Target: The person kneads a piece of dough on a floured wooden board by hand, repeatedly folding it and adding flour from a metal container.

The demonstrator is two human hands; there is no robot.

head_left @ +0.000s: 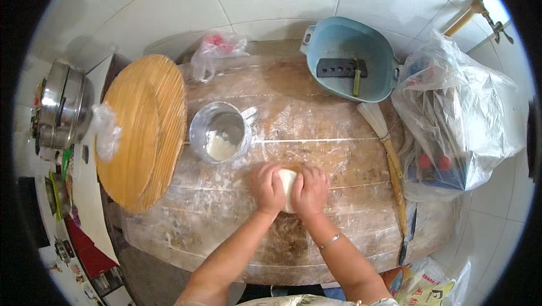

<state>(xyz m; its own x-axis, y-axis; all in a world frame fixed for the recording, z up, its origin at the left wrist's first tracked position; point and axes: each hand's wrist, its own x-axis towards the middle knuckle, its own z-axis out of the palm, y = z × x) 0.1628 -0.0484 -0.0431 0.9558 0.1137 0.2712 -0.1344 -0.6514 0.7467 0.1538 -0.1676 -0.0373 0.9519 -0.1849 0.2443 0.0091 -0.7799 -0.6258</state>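
Head view: your left hand (267, 187) and right hand (310, 192) press closed around the dough (287, 184) on the counter (339, 136), its long axis running twelve to six; flour cup (220, 132) at ten o'clock.

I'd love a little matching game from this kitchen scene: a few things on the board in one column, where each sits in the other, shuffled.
Things:
1. dough
2. metal cup
3. blue basin
4. hand broom

Places:
A. at the far edge of the wooden board, holding a dark perforated piece
B. pressed between the left hand and right hand
C. lying lengthwise along the board's right side
D. beside the round wooden lid, with flour inside

Pairs: 1-B, 2-D, 3-A, 4-C
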